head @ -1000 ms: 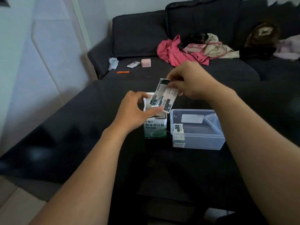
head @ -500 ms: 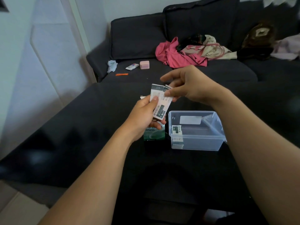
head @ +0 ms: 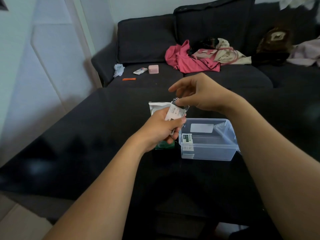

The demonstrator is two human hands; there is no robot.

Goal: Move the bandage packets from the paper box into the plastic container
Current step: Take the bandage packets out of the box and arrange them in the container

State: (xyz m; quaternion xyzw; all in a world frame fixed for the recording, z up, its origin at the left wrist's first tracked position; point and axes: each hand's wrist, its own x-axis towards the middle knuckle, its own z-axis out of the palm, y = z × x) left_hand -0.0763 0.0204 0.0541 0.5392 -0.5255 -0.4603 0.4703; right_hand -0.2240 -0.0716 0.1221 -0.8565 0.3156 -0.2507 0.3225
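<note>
A white and green paper box (head: 158, 106) stands on the dark table, mostly hidden behind my left hand (head: 161, 129). My left hand grips a small stack of white bandage packets (head: 175, 112) just above and in front of the box. My right hand (head: 199, 95) pinches the top edge of these packets with thumb and a finger, its other fingers spread. To the right stands the clear plastic container (head: 207, 149), open on top, with one bandage packet (head: 187, 138) leaning against its left inner wall.
The dark glossy table (head: 103, 144) carries both boxes. Behind it a dark sofa (head: 225, 80) holds a pink garment (head: 187, 61), a beige bag (head: 223, 52), a pink case (head: 153, 69), a small packet (head: 140, 71), an orange stick (head: 129, 79) and a crumpled tissue (head: 118, 69).
The packets came up out of the paper box in my right hand. My left hand left the box and took hold of them; both hands now hold the stack slightly lower.
</note>
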